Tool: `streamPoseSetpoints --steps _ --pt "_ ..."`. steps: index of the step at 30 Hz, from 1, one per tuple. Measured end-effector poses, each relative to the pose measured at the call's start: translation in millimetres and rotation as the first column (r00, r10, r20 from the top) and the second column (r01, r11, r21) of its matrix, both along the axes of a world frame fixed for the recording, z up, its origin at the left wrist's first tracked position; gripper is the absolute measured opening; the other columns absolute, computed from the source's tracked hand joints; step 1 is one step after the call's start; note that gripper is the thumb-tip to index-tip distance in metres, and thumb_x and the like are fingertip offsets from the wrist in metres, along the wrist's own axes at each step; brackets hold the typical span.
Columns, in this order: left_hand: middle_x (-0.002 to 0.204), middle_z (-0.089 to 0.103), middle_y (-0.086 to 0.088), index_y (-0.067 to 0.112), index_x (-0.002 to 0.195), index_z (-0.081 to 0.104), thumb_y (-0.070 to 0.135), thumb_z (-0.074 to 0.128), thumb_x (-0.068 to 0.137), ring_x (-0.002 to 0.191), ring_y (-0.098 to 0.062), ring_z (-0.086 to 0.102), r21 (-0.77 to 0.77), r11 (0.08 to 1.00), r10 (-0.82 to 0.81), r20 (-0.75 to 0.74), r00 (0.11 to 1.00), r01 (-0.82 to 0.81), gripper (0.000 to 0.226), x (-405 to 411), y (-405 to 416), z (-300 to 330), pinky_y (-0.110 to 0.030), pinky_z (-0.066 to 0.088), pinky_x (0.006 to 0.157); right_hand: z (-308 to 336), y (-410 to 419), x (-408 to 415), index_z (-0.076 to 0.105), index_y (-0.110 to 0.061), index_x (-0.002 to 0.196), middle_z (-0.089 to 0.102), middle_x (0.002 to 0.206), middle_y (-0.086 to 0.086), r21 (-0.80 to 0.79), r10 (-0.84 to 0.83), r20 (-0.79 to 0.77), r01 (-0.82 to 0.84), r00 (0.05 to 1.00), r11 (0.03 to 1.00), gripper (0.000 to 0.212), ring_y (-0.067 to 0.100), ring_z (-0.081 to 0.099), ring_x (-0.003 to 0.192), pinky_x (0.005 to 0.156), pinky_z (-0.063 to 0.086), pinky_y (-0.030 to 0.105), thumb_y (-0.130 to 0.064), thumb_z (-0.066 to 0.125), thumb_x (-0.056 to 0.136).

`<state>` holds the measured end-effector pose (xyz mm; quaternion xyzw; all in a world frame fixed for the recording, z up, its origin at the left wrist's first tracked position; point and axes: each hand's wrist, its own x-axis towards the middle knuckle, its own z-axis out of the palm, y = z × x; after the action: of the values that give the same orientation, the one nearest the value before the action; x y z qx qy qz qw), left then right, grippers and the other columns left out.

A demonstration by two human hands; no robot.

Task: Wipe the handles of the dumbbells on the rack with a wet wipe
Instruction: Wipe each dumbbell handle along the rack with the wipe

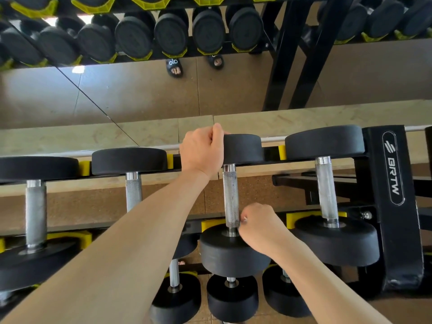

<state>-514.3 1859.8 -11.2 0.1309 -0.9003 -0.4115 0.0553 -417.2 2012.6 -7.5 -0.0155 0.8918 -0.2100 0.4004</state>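
Left hand (201,150), arm extended, grips far dumbbell head (243,148) at centre frame; right hand (259,226) pinches wet wipe (244,219) against handle (231,199).

left hand (202,150) far forward, arm outstretched, fingers curled, gripping; right hand (259,226) nearer, fingers pinched.

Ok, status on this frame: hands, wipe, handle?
Left hand grips far dumbbell head. Right hand pinches a barely visible wipe at the handle near end. Nothing in the way.
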Motion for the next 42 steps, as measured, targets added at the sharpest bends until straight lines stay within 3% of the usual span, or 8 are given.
streamPoseSetpoints --steps 5,8,16,21,27,34,38,42 --pt "0.068 0.067 -0.002 0.016 0.074 0.074 0.041 0.028 0.101 0.07 -0.012 0.06 -0.011 1.0 0.0 0.011 1.0 0.0 0.059 0.9 0.6 0.5 -0.039 0.056 0.062 18.4 -14.6 4.5 0.065 -0.012 0.117 0.067 0.113 0.003 -0.067 0.086 -0.072 -0.09 0.994 0.994 0.027 0.014 0.066 0.097 0.066 0.048 0.013 -0.027 0.058 0.095" --pt "0.069 0.067 -0.001 0.016 0.075 0.075 0.038 0.031 0.103 0.069 -0.011 0.059 -0.01 1.0 -0.006 0.015 1.0 0.006 0.057 1.2 1.2 2.8 -0.033 0.052 0.06 23.6 -32.2 7.2 0.067 -0.02 0.117 0.064 0.119 -0.001 -0.175 0.17 -0.166 -0.198 0.971 0.964 0.024 0.012 0.062 0.104 0.09 0.051 0.024 -0.018 0.053 0.098" --pt "0.065 0.063 0.005 0.026 0.065 0.065 0.031 0.036 0.107 0.069 -0.01 0.059 0.009 1.0 -0.009 -0.005 1.0 0.009 0.051 0.4 1.1 -1.6 -0.033 0.053 0.059 29.9 1.3 -6.0 0.071 -0.021 0.115 0.063 0.129 0.0 -0.127 0.307 0.015 -0.303 0.951 0.945 0.027 0.014 0.06 0.116 0.102 0.047 0.028 -0.014 0.052 0.097" --pt "0.065 0.062 0.01 0.034 0.064 0.062 0.03 0.036 0.107 0.07 -0.009 0.059 -0.001 1.0 -0.017 -0.021 1.0 0.017 0.051 0.2 0.9 -0.3 -0.033 0.054 0.061 10.2 27.6 -14.3 0.072 -0.019 0.108 0.07 0.11 -0.002 -0.027 -0.029 -0.017 0.029 0.999 0.999 0.021 0.006 0.062 0.085 0.069 0.049 0.016 -0.024 0.054 0.097" --pt "0.067 0.065 0.006 0.035 0.063 0.065 0.034 0.033 0.104 0.073 -0.013 0.061 -0.003 1.0 0.001 -0.006 1.0 -0.001 0.052 -0.9 0.4 -2.9 -0.041 0.057 0.066 -8.0 -1.7 -1.3 0.066 -0.01 0.102 0.063 0.086 0.002 0.014 -0.066 0.052 0.065 0.997 0.998 0.015 0.008 0.058 0.067 0.047 0.039 0.015 -0.016 0.058 0.091" --pt "0.068 0.067 0.004 0.028 0.069 0.072 0.036 0.032 0.101 0.073 -0.015 0.061 0.004 1.0 0.01 -0.002 1.0 -0.01 0.052 -1.5 -0.1 -4.3 -0.042 0.057 0.066 27.2 -22.2 5.3 0.069 -0.019 0.113 0.068 0.111 -0.004 -0.256 0.015 -0.068 -0.032 0.998 0.966 0.021 0.003 0.06 0.082 0.074 0.049 0.015 -0.02 0.055 0.097" --pt "0.069 0.067 0.004 0.022 0.075 0.075 0.036 0.032 0.101 0.074 -0.015 0.062 0.016 1.0 0.007 0.009 1.0 -0.007 0.053 0.7 0.7 -1.0 -0.041 0.058 0.067 22.7 -37.5 8.5 0.067 -0.009 0.108 0.066 0.109 0.009 -0.148 0.285 -0.036 -0.287 0.958 0.946 0.02 0.024 0.065 0.103 0.093 0.054 0.035 -0.013 0.049 0.099" --pt "0.072 0.069 0.001 0.02 0.077 0.076 0.04 0.029 0.098 0.076 -0.015 0.062 0.012 1.0 0.027 0.02 0.999 -0.027 0.055 -1.2 0.5 -3.0 -0.041 0.057 0.07 29.6 -12.1 -4.3 0.069 -0.017 0.12 0.065 0.125 0.002 -0.176 0.282 0.048 -0.27 0.958 0.947 0.028 0.016 0.062 0.113 0.102 0.046 0.031 -0.012 0.051 0.099"
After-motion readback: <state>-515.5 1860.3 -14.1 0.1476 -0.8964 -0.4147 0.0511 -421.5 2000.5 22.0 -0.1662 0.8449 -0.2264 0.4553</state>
